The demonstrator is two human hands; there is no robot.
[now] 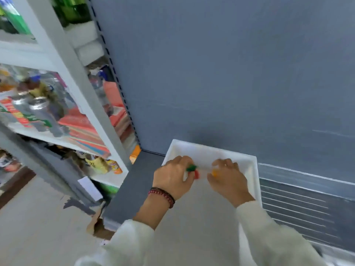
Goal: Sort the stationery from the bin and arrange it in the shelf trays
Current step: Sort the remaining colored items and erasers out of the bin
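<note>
On the left we are seeing a white metal shelf unit [86, 104] holding silver cans [41, 114] and stacked coloured paper [84, 129]. Right of it, our left hand [172, 177] is gripping a small green piece [191, 167] and a small red piece [196, 174] inside the shallow white plastic bin [253, 169]. Just beside it, our right hand [228, 177] is pinching a small orange piece [214, 173]. We are judging this the picking-out step; next we are needing to lift these clear and find matching trays.
</note>
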